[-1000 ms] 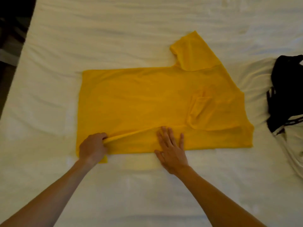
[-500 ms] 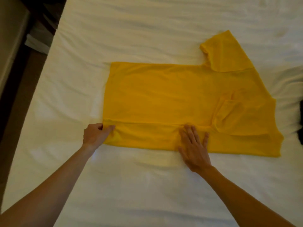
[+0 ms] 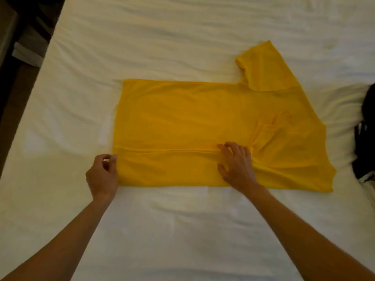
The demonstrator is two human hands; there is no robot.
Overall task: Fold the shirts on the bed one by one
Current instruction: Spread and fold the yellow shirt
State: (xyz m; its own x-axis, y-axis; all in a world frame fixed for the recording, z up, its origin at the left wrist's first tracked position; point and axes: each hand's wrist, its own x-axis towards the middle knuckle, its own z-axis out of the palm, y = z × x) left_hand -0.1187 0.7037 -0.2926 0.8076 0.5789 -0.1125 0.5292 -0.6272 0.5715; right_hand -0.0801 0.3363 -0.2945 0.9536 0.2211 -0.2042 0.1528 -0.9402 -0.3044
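Two bare forearms reach up from the near edge of the view across a bed (image 3: 182,230) covered in a wrinkled white sheet, which fills nearly the whole scene. The left hand (image 3: 102,175) sits at the near left corner of a yellow shirt (image 3: 182,118), its fingers curled and its thumb and fingertips meeting at the shirt's left edge, where a fold line begins; it appears to pinch that edge, though the contact itself is hard to make out. The right hand (image 3: 237,163) lies on the shirt farther right, palm down with fingers bent, fingertips gathering the cloth at the same fold line so that creases fan out toward the right. The shirt lies flat at the middle of the bed, laid sideways, its near side folded over into a long band running left to right. Beyond the hands, one short sleeve (image 3: 261,67) sticks out on the far right side. At the right edge of the bed lies a dark garment (image 3: 365,138), only partly in view. At the far left, past the mattress edge, is a dim strip of floor (image 3: 14,110).
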